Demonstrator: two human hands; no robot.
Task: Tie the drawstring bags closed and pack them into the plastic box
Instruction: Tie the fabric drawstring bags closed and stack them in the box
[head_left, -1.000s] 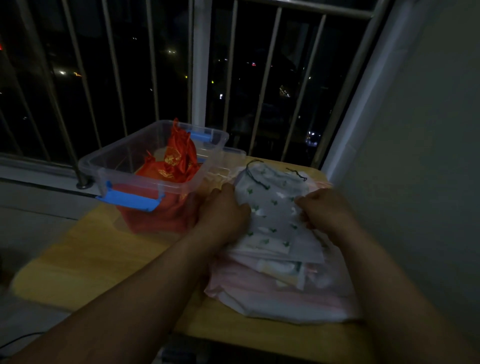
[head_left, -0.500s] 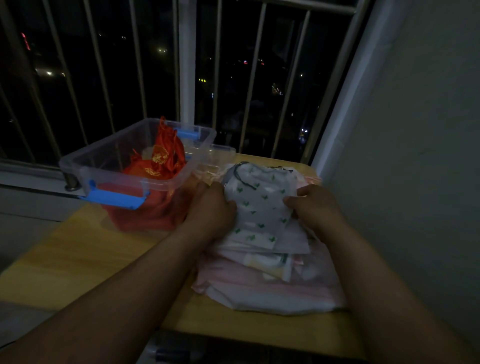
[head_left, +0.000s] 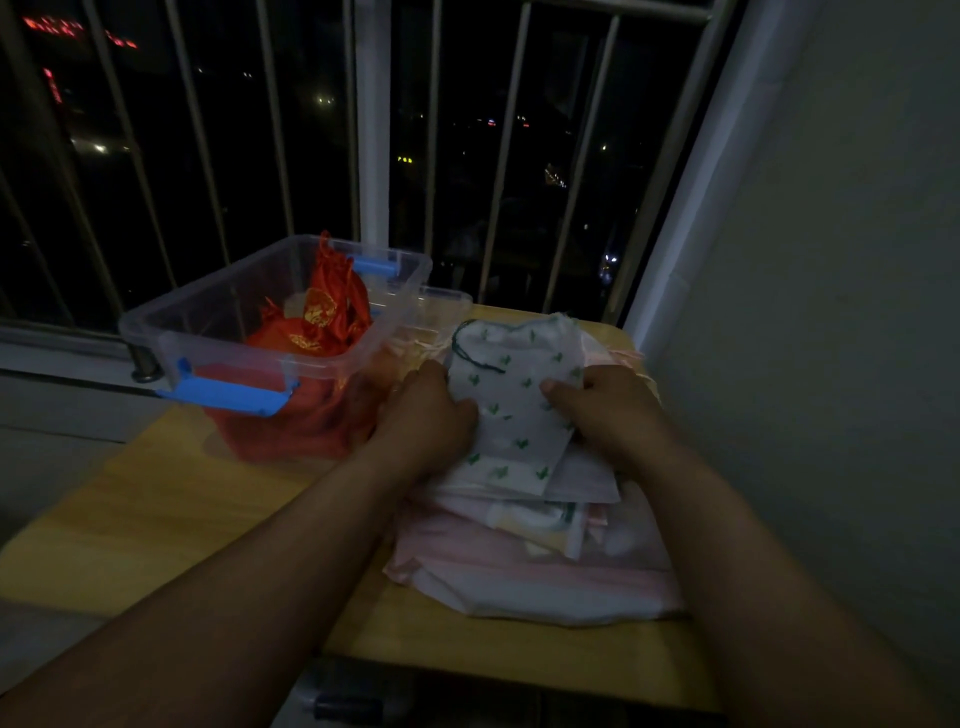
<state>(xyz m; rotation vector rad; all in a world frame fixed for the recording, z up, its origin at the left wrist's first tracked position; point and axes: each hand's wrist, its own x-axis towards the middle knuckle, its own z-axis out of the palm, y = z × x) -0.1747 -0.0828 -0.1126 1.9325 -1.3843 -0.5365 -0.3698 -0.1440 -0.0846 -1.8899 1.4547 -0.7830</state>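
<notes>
On the yellow table (head_left: 156, 519) by the barred window (head_left: 498, 156), here's what my feed shows, and it's pretty dim. The clear plastic box (head_left: 171, 306) sits at about 10 o'clock on the tabletop, lid off, with a blue latch (head_left: 228, 395) on the end nearest me. Inside it are shiny red bags (head_left: 322, 322) with gold print. One pokes up above the rim and the rest are slumped low against the clear walls.

Just to the box's 3 o'clock is a loose pile of pale bags (head_left: 545, 561), pinkish and white, lying flat toward the table's right edge. On top of that pile, outside the box, is a white bag with little green shapes (head_left: 514, 395). Its dark green drawstring (head_left: 467, 353) loops loose near the mouth at 11 o'clock on the bag.

Both hands have hold of that bag. The left hand (head_left: 426, 415) is curled around its left edge, right beside the box's near corner. The right hand (head_left: 602, 410) pinches the right edge with the thumb on top of the cloth.
</notes>
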